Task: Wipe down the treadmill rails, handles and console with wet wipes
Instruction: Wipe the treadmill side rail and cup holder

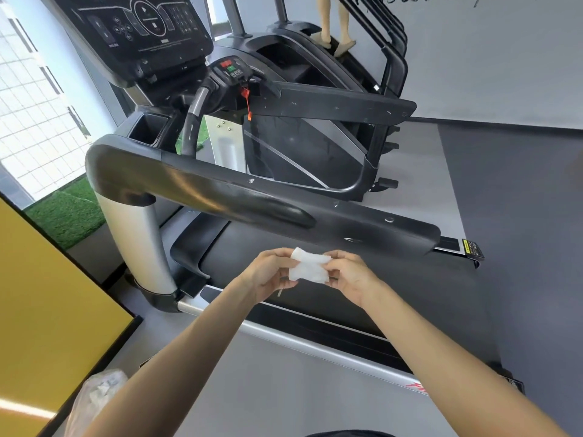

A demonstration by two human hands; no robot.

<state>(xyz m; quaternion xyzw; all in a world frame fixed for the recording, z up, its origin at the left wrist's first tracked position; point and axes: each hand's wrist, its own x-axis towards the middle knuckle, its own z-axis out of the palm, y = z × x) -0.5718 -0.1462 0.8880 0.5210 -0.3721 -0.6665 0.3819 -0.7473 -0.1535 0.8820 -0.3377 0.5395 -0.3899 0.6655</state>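
Grey gym floor (520, 190) beside treadmill (284, 197); your left grip (271, 275) and right grip (350, 275) pinch wet wipe (310, 268); limp, light, likely slick; hold its edges.

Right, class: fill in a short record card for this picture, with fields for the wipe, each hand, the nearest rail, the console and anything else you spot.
wipe: white, crumpled, held above the belt, apart from the rail
left hand: pinches the wipe's left edge
right hand: pinches its right edge
near rail: black, beyond both hands
console: dark, top left
red cord: hangs below the console
bag: clear plastic, bottom left
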